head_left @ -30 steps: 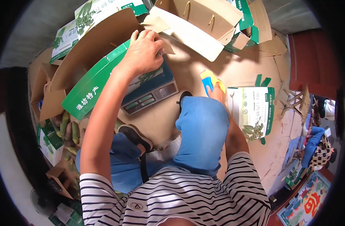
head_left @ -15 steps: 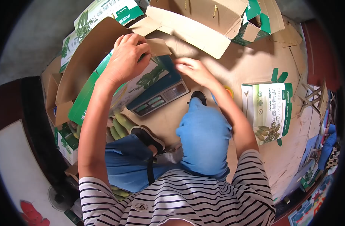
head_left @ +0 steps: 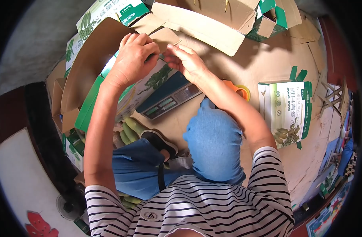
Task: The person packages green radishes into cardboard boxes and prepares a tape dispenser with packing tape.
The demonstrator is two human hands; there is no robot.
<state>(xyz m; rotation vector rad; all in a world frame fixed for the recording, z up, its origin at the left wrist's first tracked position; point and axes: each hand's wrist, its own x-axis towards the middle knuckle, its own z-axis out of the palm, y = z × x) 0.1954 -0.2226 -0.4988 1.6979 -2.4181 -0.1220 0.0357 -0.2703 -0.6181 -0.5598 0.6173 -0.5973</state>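
Note:
A green-and-white printed carton (head_left: 149,85) stands tilted in front of me, its brown flap (head_left: 165,36) raised at the top. My left hand (head_left: 135,59) is at the carton's upper edge, fingers curled down over it. Beside it my right hand (head_left: 189,65) has its thumb and fingers brought together at the flap. A thin pale strand shows at its fingertips, too small to name. Behind the carton's lower side is a dark blue scale (head_left: 169,103) with a display panel.
Green radishes (head_left: 133,128) lie by my left foot. An orange-and-yellow tape roll (head_left: 244,93) is beyond my right knee. A closed radish carton (head_left: 287,114) lies at right. Open cardboard boxes (head_left: 204,25) stand at the back, and a large brown flap (head_left: 90,59) rises at left.
My right hand has moved left and up from beside the carton to its top flap, and its fingers have closed. My left hand stays at the carton's edge.

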